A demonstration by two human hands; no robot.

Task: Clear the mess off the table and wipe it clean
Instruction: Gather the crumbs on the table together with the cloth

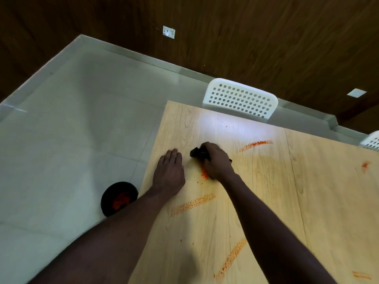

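On the pale floor, at eight o'clock from my left hand, a round black container is sitting just off the table's left edge, with something orange showing inside it. My left hand is lying flat on the wooden table, fingers straight and close together, pointing toward twelve, holding nothing. At five o'clock from it, a long orange streak is running across the wood between my forearms.

At three o'clock from my left hand, a black cloth is bunching up under my right hand, one fold poking out at ten o'clock from my knuckles. My right fingers are curling over the cloth, gripping it and pressing it onto the tabletop. A small heap of orange crumbs is sitting at six o'clock from the cloth, touching the edge of my right palm, with loose specks lying just below it.

Another smear is lying at six o'clock from my right hand. A white perforated chair is standing at twelve o'clock against the table's far edge. A bright streak is lying at two o'clock. Well apart to the right, a short mark is sitting at four o'clock and a small blotch at three o'clock.
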